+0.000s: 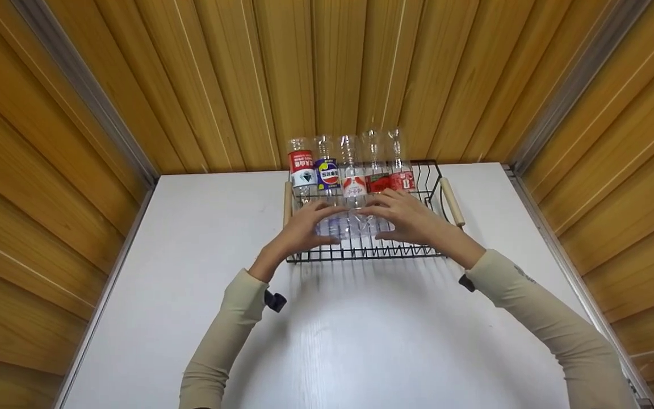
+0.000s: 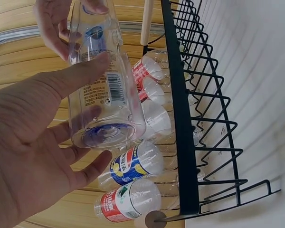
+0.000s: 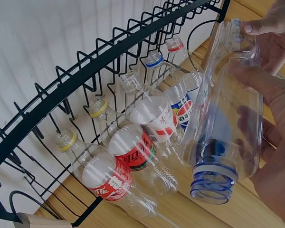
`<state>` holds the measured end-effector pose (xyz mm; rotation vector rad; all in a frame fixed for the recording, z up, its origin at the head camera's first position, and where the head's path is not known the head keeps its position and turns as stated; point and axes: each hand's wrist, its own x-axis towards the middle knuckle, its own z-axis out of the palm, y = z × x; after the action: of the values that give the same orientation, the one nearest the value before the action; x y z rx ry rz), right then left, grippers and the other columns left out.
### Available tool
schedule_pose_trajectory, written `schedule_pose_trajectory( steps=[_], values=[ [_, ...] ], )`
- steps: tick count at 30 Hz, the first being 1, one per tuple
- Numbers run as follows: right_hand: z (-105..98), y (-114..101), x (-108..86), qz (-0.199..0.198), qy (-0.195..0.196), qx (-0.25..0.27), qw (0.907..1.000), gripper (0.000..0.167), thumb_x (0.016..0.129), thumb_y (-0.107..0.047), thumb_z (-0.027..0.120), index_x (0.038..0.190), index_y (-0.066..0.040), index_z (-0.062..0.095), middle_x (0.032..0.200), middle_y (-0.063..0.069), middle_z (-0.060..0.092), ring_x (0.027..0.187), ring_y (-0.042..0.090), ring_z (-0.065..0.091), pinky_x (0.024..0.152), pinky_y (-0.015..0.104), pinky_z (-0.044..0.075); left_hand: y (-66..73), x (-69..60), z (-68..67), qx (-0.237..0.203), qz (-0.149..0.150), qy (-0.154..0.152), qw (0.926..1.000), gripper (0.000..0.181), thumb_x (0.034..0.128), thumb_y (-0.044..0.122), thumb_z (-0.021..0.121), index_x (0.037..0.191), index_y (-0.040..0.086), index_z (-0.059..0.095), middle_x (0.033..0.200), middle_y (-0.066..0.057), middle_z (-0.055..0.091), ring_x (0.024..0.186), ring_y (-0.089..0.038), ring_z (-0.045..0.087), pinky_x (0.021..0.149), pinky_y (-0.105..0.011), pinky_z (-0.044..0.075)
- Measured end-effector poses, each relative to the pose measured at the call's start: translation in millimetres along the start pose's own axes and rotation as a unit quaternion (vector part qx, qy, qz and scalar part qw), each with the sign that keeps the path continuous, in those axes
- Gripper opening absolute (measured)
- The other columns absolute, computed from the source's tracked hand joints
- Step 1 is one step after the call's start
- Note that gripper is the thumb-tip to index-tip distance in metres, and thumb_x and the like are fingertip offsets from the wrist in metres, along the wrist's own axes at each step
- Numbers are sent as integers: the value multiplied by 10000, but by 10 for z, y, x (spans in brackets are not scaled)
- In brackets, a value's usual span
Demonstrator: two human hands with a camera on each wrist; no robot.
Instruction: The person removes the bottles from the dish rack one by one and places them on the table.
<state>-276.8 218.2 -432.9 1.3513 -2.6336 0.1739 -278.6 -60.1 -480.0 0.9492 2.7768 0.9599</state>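
Observation:
Both hands hold one clear plastic bottle (image 2: 107, 102) between them, over the front part of a black wire rack (image 1: 361, 254). My left hand (image 1: 308, 226) grips the end with the base; a barcode and a bluish-purple bottom show in the left wrist view. My right hand (image 1: 406, 218) has thumb and fingers around the bottle near its neck (image 3: 213, 183), whose open mouth has a blue rim. Behind the hands, several empty bottles stand in a row in the rack, including a red-and-white labelled bottle (image 1: 302, 168) and a blue labelled bottle (image 1: 327, 174), mouths down among the wires.
The rack has wooden handles, one at the right (image 1: 452, 201) and one at the left (image 1: 288, 199). It stands at the back of a white table (image 1: 361, 341). A wood-plank wall (image 1: 281, 74) rises just behind, with more planks on both sides.

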Motion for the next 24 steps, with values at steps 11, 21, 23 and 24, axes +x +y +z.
schedule_pose_trajectory(
  steps=[11, 21, 23, 24],
  values=[
    [-44, 105, -139, 24, 544, 216, 9983, 630, 825, -345, 862, 1388, -184, 632, 1325, 93, 672, 1231, 325, 618, 1079, 555, 485, -73, -57, -61, -514, 11, -6, 9987, 668, 862, 282, 829, 1469, 257, 551, 1516, -122, 515, 1419, -374, 449, 1156, -594, 391],
    [-190, 329, -364, 299, 903, 274, 9951, 738, 750, -342, 911, 1399, -157, 614, 1272, 128, 680, 1176, 347, 633, 1000, 541, 532, -184, -156, -135, -755, 31, 120, 9971, 650, 877, 240, 816, 1468, 201, 547, 1495, -145, 524, 1395, -373, 463, 1138, -603, 403],
    [-208, 396, -423, 476, 924, 241, 9943, 800, 743, -345, 913, 1438, -138, 574, 1265, 149, 677, 1165, 363, 639, 991, 547, 537, -206, -184, -159, -786, -35, 173, 9967, 644, 875, 229, 817, 1461, 200, 552, 1482, -146, 530, 1382, -368, 474, 1133, -598, 411],
    [-215, 432, -457, 592, 934, 283, 9935, 829, 745, -346, 912, 1459, -128, 551, 1264, 161, 675, 1164, 370, 640, 994, 551, 536, -218, -201, -171, -798, -115, 191, 9966, 643, 875, 226, 818, 1460, 209, 553, 1484, -143, 524, 1385, -365, 470, 1137, -597, 408]
  ],
)
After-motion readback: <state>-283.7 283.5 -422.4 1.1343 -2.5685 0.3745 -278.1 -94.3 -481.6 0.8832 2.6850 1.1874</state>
